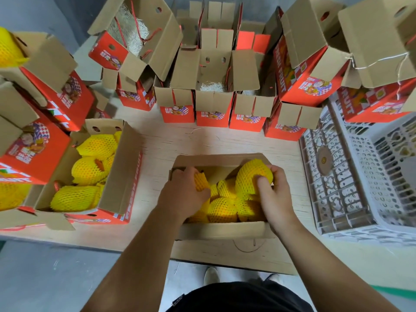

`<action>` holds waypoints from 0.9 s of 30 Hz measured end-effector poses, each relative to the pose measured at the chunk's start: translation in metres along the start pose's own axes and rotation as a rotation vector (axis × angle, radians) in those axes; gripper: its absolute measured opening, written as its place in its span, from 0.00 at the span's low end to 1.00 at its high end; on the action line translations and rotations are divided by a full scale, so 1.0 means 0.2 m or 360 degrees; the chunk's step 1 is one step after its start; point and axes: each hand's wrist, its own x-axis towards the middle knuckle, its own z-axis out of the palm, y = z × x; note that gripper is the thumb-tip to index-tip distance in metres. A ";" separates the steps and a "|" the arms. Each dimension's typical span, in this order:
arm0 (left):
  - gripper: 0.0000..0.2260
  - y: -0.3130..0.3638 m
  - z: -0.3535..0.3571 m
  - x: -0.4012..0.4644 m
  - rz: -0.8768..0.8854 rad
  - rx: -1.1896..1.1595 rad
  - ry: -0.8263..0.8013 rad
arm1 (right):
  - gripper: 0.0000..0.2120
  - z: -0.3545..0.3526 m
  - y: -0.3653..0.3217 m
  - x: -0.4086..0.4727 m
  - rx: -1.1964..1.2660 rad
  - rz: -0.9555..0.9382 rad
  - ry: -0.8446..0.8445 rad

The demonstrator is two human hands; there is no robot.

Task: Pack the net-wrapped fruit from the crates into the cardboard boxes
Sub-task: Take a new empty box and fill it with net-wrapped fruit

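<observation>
An open cardboard box (pixel 221 229) sits on the wooden tabletop (pixel 157 143) directly below the camera, and both hands are inside it. The left hand (pixel 186 191) curls its fingers around a yellow net-wrapped fruit (pixel 201 181) at the box's left side. The right hand (pixel 273 194) grips a larger netted fruit (pixel 249 176) at the box's far right corner, raised above the others, which seem to fill the bottom. Left of this box stands a filled box (pixel 121 167) of the same fruit; right of it a white plastic crate (pixel 360 172); beyond it, a row of empty red boxes (pixel 212 118).
</observation>
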 end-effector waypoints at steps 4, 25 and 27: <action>0.26 0.01 0.19 -0.01 -0.0017 0.0185 -0.0248 | 0.24 0.06 0.02 -0.03 -0.0525 -0.0263 -0.0382; 0.06 0.69 0.38 -0.04 0.0603 -0.0826 0.0261 | 0.18 -0.40 -0.08 0.01 -0.0242 -0.0466 -0.0271; 0.07 0.91 0.49 -0.05 0.0733 -0.0915 0.0170 | 0.20 -0.56 -0.09 0.07 -0.0174 -0.0479 -0.0146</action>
